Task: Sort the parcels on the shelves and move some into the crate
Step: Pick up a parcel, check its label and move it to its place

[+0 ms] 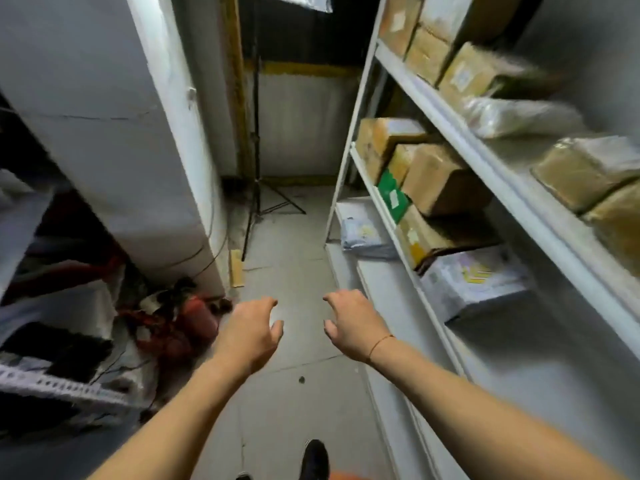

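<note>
Hanging over the bare floor (287,258) of the aisle, both hands are being held out in front of the body with nothing in either of them. The left hand (251,332) is being kept loosely curled, fingers drooping and apart from the thumb; the right hand (353,323) is being carried the same way, a thin cord showing at its wrist. A dark shoe (313,459) is being seen at six o'clock, beneath the forearms.

The parcels are lying to the right of both hands, on the white shelving (446,327) running from five o'clock up to one o'clock. The nearest one, a white box with a yellow mark (474,282), is sitting at about two o'clock from the right hand, on the middle shelf, its long side lying along the shelf edge. The right hand is judged the nearer of the two, so the reach is likely being left to it, the left hand having to cross the body.

Farther along the same shelf, brown boxes (443,181) and a green parcel (393,195) are being stacked tightly together, some tilted. A pale soft parcel (363,233) is lying on the lowest shelf toward twelve o'clock. More brown parcels (481,71) are resting on the top shelf at one o'clock.

No crate is being clearly shown; an orange edge at six o'clock cannot be identified.
</note>
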`<state>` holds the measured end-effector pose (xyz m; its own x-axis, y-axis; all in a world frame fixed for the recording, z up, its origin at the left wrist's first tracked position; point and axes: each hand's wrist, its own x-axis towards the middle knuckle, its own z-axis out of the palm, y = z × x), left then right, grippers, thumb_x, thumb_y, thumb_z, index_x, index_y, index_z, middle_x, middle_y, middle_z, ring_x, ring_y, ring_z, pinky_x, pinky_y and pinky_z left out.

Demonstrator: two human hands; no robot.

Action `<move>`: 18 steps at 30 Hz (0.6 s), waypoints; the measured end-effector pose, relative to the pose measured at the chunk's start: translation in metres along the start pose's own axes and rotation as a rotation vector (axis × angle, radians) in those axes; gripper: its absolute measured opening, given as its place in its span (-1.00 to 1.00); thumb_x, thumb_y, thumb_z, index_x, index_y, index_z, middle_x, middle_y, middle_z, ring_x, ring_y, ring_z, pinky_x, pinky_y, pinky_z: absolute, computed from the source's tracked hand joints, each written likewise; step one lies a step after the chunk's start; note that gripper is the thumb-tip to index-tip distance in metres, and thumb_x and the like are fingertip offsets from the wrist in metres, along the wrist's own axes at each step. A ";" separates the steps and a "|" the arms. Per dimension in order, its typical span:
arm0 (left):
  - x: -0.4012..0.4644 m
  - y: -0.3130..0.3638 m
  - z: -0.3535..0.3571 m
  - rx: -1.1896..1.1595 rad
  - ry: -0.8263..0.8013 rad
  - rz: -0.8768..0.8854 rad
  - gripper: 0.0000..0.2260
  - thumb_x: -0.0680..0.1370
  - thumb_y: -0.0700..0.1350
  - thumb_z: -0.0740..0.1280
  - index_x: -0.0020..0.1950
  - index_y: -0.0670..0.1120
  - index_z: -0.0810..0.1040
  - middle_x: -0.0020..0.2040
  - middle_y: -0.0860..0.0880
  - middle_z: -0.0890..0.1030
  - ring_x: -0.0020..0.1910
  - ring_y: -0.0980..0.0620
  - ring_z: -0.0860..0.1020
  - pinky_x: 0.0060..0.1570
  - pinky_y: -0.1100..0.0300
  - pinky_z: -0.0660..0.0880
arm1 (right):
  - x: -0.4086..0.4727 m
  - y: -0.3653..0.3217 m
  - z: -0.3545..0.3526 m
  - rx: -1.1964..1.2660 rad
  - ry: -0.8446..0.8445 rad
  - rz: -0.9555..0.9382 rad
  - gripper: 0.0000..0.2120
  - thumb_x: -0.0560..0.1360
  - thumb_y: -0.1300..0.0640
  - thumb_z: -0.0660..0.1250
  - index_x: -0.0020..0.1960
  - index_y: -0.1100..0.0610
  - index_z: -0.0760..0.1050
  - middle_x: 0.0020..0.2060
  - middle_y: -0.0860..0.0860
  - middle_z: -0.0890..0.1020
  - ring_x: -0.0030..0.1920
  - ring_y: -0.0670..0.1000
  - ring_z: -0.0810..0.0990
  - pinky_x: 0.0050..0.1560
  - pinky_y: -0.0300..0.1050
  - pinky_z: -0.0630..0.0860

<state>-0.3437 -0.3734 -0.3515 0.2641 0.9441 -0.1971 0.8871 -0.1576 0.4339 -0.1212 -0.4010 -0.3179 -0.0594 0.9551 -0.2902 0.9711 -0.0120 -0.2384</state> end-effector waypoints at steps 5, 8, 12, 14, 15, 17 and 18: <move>0.046 0.095 0.022 0.065 -0.079 0.224 -0.55 0.69 0.12 0.29 0.56 0.02 0.43 0.43 -0.05 0.58 0.40 -0.12 0.48 0.37 0.01 0.41 | -0.023 0.081 -0.016 0.118 0.097 0.221 -0.51 0.62 0.01 0.28 0.53 0.07 0.44 0.36 0.08 0.56 0.38 0.19 0.45 0.46 0.08 0.41; 0.072 0.143 0.030 0.059 -0.123 0.347 -0.54 0.70 0.14 0.26 0.58 0.04 0.39 0.48 -0.01 0.54 0.44 -0.08 0.45 0.40 0.02 0.44 | -0.037 0.109 -0.021 0.197 0.161 0.325 -0.54 0.62 0.02 0.28 0.50 0.06 0.45 0.37 0.05 0.55 0.41 0.17 0.45 0.47 0.06 0.41; 0.103 0.195 0.044 0.060 -0.207 0.513 -0.53 0.71 0.11 0.27 0.60 0.02 0.37 0.51 -0.02 0.52 0.45 -0.08 0.45 0.41 -0.01 0.48 | -0.055 0.141 -0.025 0.300 0.242 0.479 -0.52 0.67 0.02 0.25 0.58 0.04 0.39 0.47 0.00 0.49 0.49 0.10 0.37 0.52 0.03 0.38; 0.119 0.217 0.054 0.066 -0.247 0.587 -0.51 0.71 0.10 0.27 0.62 0.00 0.34 0.53 -0.04 0.50 0.48 -0.10 0.44 0.43 -0.01 0.47 | -0.060 0.156 -0.026 0.345 0.285 0.568 -0.52 0.68 0.02 0.25 0.58 0.04 0.38 0.47 -0.01 0.48 0.49 0.07 0.36 0.52 0.00 0.38; 0.127 0.228 0.059 0.067 -0.270 0.623 -0.50 0.71 0.10 0.27 0.63 0.00 0.33 0.53 -0.05 0.50 0.48 -0.11 0.44 0.44 -0.02 0.47 | -0.061 0.164 -0.027 0.366 0.307 0.619 -0.53 0.68 0.03 0.25 0.57 0.05 0.39 0.46 -0.01 0.49 0.47 0.06 0.38 0.50 -0.01 0.40; 0.146 0.247 0.067 0.061 -0.323 0.681 -0.48 0.70 0.10 0.29 0.63 -0.01 0.32 0.53 -0.08 0.50 0.47 -0.13 0.45 0.43 -0.05 0.48 | -0.060 0.178 -0.026 0.410 0.359 0.728 -0.55 0.67 0.03 0.27 0.53 0.07 0.42 0.44 0.01 0.49 0.42 0.07 0.42 0.43 -0.02 0.45; 0.157 0.255 0.071 0.055 -0.352 0.706 -0.47 0.69 0.10 0.30 0.63 -0.02 0.32 0.53 -0.09 0.49 0.46 -0.14 0.46 0.43 -0.06 0.48 | -0.058 0.184 -0.026 0.445 0.397 0.794 -0.55 0.66 0.03 0.29 0.52 0.08 0.43 0.44 0.02 0.48 0.40 0.08 0.45 0.40 -0.02 0.47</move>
<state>-0.0490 -0.2861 -0.3341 0.8679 0.4697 -0.1619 0.4799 -0.7084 0.5175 0.0666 -0.4506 -0.3208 0.7313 0.6507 -0.2043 0.5155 -0.7235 -0.4592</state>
